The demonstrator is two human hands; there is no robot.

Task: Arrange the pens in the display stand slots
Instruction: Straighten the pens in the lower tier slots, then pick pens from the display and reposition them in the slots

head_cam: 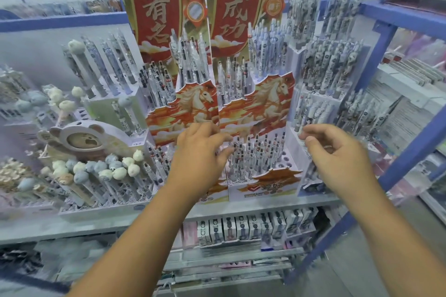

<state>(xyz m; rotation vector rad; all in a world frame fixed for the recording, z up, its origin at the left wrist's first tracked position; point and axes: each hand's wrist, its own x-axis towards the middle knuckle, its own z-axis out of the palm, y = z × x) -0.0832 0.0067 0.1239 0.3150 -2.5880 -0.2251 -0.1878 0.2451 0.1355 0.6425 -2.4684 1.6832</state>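
Note:
A red and gold tiered display stand (253, 108) with a horse picture holds clear pens in slots. Its lowest tier carries several pens (255, 154) standing upright, with a few bare slots (286, 161) at the right. My left hand (200, 152) reaches over the left side of that tier, fingers loosely curled and touching the pen tops. My right hand (335, 154) hovers to the right of the tier, fingers loosely curled, and I see nothing held in it. Higher tiers hold more pens (190, 60).
Plush-topped pens (101, 171) and a bear-shaped display (84, 140) stand at the left. Patterned pens in a white stand (330, 72) fill the right. A blue shelf frame (386, 41) rises at right. Small boxes (253, 226) line the shelf below.

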